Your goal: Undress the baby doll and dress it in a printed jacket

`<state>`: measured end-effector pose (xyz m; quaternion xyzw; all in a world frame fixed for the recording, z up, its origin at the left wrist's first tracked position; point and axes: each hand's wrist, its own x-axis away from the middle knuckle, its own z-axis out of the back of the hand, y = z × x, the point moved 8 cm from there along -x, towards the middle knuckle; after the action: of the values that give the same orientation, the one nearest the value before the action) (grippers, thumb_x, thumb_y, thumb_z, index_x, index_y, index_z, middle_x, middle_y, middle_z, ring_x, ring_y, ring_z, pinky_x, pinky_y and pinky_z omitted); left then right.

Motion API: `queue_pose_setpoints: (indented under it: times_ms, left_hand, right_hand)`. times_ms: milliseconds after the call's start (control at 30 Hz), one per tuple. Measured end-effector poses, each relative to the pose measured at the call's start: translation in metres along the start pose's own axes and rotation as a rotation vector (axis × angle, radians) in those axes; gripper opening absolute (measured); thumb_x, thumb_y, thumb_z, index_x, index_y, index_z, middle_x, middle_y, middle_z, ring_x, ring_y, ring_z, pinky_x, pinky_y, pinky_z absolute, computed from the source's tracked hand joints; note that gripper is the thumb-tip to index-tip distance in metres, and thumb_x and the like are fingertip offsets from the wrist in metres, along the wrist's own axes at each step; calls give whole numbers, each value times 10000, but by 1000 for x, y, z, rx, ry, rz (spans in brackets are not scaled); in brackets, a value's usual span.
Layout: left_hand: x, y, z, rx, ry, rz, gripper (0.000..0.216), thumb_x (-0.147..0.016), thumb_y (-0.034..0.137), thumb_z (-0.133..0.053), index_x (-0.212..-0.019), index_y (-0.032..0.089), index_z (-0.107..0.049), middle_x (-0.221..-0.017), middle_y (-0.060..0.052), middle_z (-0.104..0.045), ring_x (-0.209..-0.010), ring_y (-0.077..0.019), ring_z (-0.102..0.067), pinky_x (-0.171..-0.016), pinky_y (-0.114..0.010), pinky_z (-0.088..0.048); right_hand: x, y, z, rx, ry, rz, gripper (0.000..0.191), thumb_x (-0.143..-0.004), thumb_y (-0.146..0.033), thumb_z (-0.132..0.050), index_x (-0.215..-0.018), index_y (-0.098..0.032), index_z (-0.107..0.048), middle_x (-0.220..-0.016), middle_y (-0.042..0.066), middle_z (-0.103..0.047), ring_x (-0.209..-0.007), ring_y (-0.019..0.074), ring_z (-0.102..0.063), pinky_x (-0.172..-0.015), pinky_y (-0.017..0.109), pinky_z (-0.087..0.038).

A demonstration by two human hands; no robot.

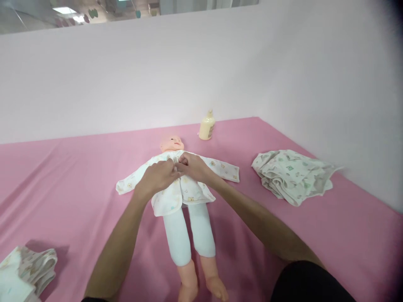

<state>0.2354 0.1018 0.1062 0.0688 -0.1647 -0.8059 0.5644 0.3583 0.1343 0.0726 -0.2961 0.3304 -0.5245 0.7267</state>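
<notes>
A baby doll (172, 143) lies on its back on the pink sheet, head toward the wall. It wears a white printed jacket (166, 200) with both sleeves spread out, and white trousers (176, 237) that end above its bare feet. At the chest, my left hand (160, 174) pinches the jacket's front edge. My right hand (192, 167) meets it there, its fingers also closed on the jacket front. Below the hands the two front panels hang slightly apart. The fingers cover whatever fastening lies between them.
A pale yellow pump bottle (207, 127) stands behind the doll near the white wall (132, 84). To the right lies a crumpled printed cloth (294, 174). Another folded printed cloth (30, 272) sits at the lower left on the pink sheet (78, 176).
</notes>
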Motion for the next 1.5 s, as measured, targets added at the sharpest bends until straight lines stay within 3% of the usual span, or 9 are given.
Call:
queue_pose_setpoints:
  times_ms: [167,333,433,600,767,933,1200,1333,1500]
  left_hand:
    - [10,7,-18,-144,-22,102,330,-855,510,-582,-823,222,-425,-799,-79,-676,-761,-293,-655,-632,-335,-364]
    - [29,18,-28,-247,12,36,62,-912,255,-409,-866,214,-419,-781,-79,-653,-697,-263,-634,-589,-322,-320]
    - [38,18,-31,-224,49,19,73,-896,194,-368,-830,220,-387,-706,-50,-606,-629,-228,-595,-578,-316,-297]
    - [50,11,-26,-28,94,26,187,-933,267,-343,-751,237,-311,-661,-11,-557,-605,-204,-546,-559,-307,-307]
    - [57,6,-23,3,138,54,218,-941,287,-340,-730,240,-316,-679,-22,-575,-642,-211,-550,-552,-306,-316]
    - [56,7,-30,27,100,42,191,-924,270,-351,-737,235,-371,-721,-31,-622,-686,-219,-574,-562,-306,-339]
    - [47,-9,-19,349,109,16,270,-951,464,-415,-1008,241,-556,-816,-27,-691,-666,-191,-633,-524,-286,-409]
    - [37,-14,-16,377,85,-4,323,-950,428,-417,-1149,232,-580,-941,-48,-703,-689,-182,-653,-595,-297,-476]
    - [15,-13,-5,127,202,-48,243,-912,349,-471,-1041,218,-630,-1078,-88,-663,-922,-238,-638,-764,-349,-478]
  right_hand:
    - [-3,3,-2,-170,43,-6,126,-792,-285,-572,-710,-202,-525,-685,-26,-549,-626,126,-471,-593,280,-363]
    - [-1,4,-2,-354,61,-67,177,-779,-304,-577,-687,-209,-460,-650,-41,-465,-597,113,-414,-547,263,-332]
    - [2,3,-5,-370,38,-63,215,-809,-343,-576,-712,-213,-435,-668,-44,-451,-600,110,-400,-544,256,-332]
    - [26,-4,-2,-174,-24,7,201,-852,-396,-579,-874,-214,-496,-783,-20,-539,-684,137,-489,-617,273,-394]
    - [71,-23,-9,223,-114,151,379,-805,-324,-661,-1134,-195,-524,-1084,85,-584,-933,223,-566,-777,333,-426]
    - [85,-30,-23,400,-121,190,199,-810,-112,-489,-989,-194,-518,-952,78,-614,-846,222,-547,-682,313,-368]
    - [83,-23,-11,142,-218,52,284,-828,-164,-478,-1099,-199,-557,-674,-6,-593,-668,186,-548,-599,295,-364]
    - [71,-18,5,127,-100,8,277,-852,-285,-556,-1107,-181,-589,-900,56,-679,-821,209,-613,-719,326,-432]
    - [50,-17,6,147,14,-39,317,-848,-387,-605,-1080,-172,-607,-1081,111,-667,-956,247,-619,-780,349,-437]
